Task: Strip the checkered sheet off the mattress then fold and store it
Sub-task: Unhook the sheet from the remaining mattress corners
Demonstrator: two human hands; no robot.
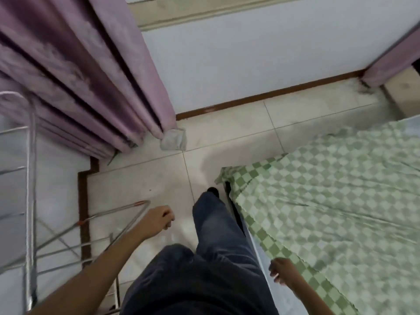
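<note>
Curling at the bottom right, the right hand (281, 270) is at the checkered sheet's (329, 196) edge; I cannot tell if it grips. The left hand (159, 220) hangs loose and empty near the metal rack (30, 178). The sheet still covers the mattress (261, 253). A hard tug could snag its corner farther up, and a foot could hit the rack.

I see the left hand (159, 220) in the lower middle of the frame. Its bare forearm reaches up from the lower left, and the fingers are loosely curled, holding nothing. The right hand (280, 271) hangs at the lower right, a little blurred, its fingers also loosely curled around nothing.
</note>
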